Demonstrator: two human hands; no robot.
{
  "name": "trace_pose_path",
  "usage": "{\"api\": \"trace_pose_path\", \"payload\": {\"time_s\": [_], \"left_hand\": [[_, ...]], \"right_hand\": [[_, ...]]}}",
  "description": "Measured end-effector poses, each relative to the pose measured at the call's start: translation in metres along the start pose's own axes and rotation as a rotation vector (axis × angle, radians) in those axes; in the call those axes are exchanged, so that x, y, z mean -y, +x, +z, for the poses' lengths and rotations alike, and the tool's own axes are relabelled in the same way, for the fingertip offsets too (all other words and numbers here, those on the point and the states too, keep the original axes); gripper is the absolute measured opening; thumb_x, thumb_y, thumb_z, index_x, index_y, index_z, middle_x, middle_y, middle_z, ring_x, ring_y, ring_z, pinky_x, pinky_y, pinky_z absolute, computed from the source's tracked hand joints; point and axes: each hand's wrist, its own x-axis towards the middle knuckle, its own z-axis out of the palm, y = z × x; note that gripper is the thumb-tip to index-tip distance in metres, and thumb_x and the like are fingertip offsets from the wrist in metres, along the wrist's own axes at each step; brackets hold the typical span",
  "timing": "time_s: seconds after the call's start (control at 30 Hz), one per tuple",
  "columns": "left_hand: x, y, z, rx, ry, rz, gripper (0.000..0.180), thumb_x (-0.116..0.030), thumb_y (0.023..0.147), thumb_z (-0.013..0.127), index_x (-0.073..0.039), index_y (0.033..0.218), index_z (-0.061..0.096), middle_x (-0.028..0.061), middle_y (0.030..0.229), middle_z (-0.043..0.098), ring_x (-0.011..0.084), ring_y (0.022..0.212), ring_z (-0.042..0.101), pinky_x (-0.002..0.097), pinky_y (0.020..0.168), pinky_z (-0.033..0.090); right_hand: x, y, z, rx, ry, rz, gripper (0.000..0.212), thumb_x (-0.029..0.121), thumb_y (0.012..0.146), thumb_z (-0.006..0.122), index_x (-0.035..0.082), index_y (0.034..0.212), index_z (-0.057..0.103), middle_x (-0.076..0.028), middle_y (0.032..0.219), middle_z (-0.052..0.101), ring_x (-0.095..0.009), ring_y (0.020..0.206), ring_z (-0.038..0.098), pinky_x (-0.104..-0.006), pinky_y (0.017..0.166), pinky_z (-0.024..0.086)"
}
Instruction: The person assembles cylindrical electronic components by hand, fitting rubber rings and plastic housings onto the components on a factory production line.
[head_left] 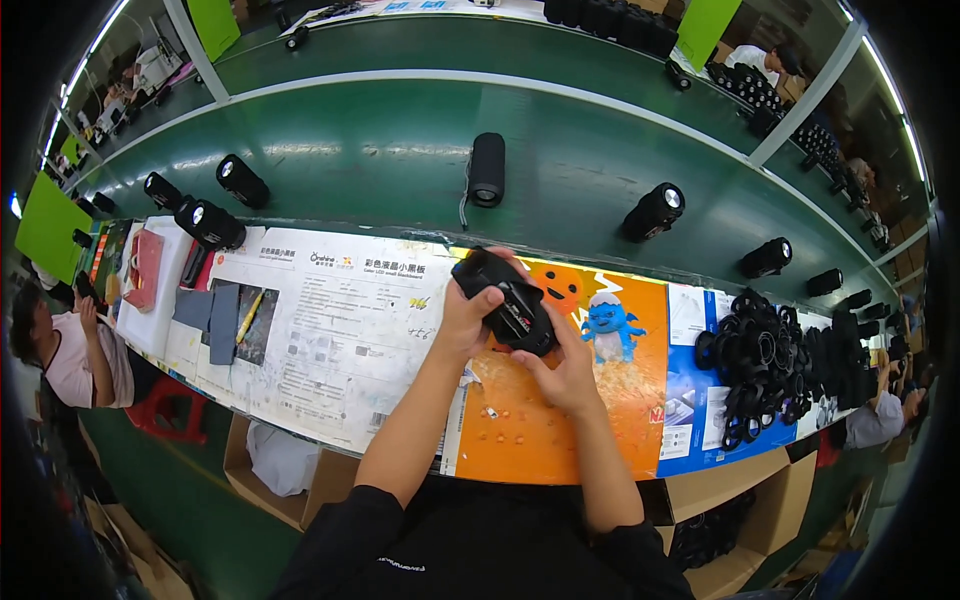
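A black cylindrical speaker (515, 305) is held tilted between my two hands, above the orange printed board (560, 430). My left hand (467, 318) grips its left side, thumb across the top. My right hand (565, 368) wraps its lower right side. A recessed area with a small printed label faces up; finer details are too small to make out. Beyond my hands, another black speaker (487, 165) with a strap lies on the green conveyor (360, 130).
Black rings (755, 365) are heaped on the right. More speakers (655, 212) lie along the conveyor. To the left are a yellow pen-like tool (249, 318), grey pads (224, 325) and a red pouch (145, 268). Cardboard boxes (740, 490) stand below the bench; co-workers sit at both sides.
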Motion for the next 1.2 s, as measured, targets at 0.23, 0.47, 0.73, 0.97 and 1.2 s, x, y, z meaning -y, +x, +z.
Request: {"api": "trace_pose_path", "payload": {"time_s": [0.23, 0.47, 0.73, 0.97, 1.2], "left_hand": [[0.010, -0.005, 0.003, 0.013, 0.019, -0.110, 0.062, -0.016, 0.084, 0.097, -0.005, 0.134, 0.062, 0.0115, 0.118, 0.074, 0.0257, 0.109, 0.076, 0.0402, 0.098, 0.064], [0.020, -0.013, 0.008, -0.027, 0.114, -0.085, 0.060, -0.018, 0.089, 0.092, -0.002, 0.138, 0.060, 0.0127, 0.117, 0.074, 0.0282, 0.109, 0.077, 0.0419, 0.100, 0.064], [0.022, -0.016, 0.014, -0.123, 0.159, -0.093, 0.049, -0.018, 0.094, 0.085, -0.002, 0.135, 0.063, 0.0119, 0.114, 0.075, 0.0258, 0.105, 0.077, 0.0403, 0.098, 0.064], [0.008, -0.014, 0.008, -0.165, 0.277, -0.106, 0.046, -0.019, 0.092, 0.083, 0.000, 0.130, 0.066, 0.0139, 0.113, 0.077, 0.0273, 0.103, 0.078, 0.0418, 0.098, 0.065], [0.011, -0.012, 0.012, -0.107, 0.142, -0.068, 0.046, -0.018, 0.091, 0.082, 0.000, 0.128, 0.062, 0.0163, 0.111, 0.074, 0.0308, 0.103, 0.077, 0.0439, 0.096, 0.065]], "right_hand": [[-0.021, -0.011, 0.000, -0.009, 0.231, 0.077, 0.087, 0.007, 0.092, 0.092, -0.010, 0.163, 0.045, -0.020, 0.151, 0.062, -0.026, 0.138, 0.064, -0.0381, 0.118, 0.053], [-0.029, -0.012, -0.002, 0.021, 0.293, 0.125, 0.090, 0.009, 0.094, 0.092, -0.010, 0.166, 0.042, -0.019, 0.155, 0.059, -0.025, 0.140, 0.063, -0.0374, 0.118, 0.053], [-0.033, -0.016, -0.002, -0.006, 0.200, 0.058, 0.090, 0.010, 0.093, 0.092, -0.011, 0.165, 0.042, -0.019, 0.152, 0.061, -0.025, 0.139, 0.064, -0.0376, 0.117, 0.053], [-0.032, -0.013, 0.003, -0.028, -0.051, -0.088, 0.087, 0.022, 0.093, 0.094, -0.007, 0.161, 0.048, -0.022, 0.148, 0.066, -0.028, 0.138, 0.066, -0.0393, 0.115, 0.053], [-0.005, -0.011, -0.018, -0.030, -0.116, -0.011, 0.069, 0.024, 0.098, 0.087, 0.001, 0.157, 0.059, -0.021, 0.148, 0.068, -0.034, 0.135, 0.068, -0.0408, 0.115, 0.052]]}}
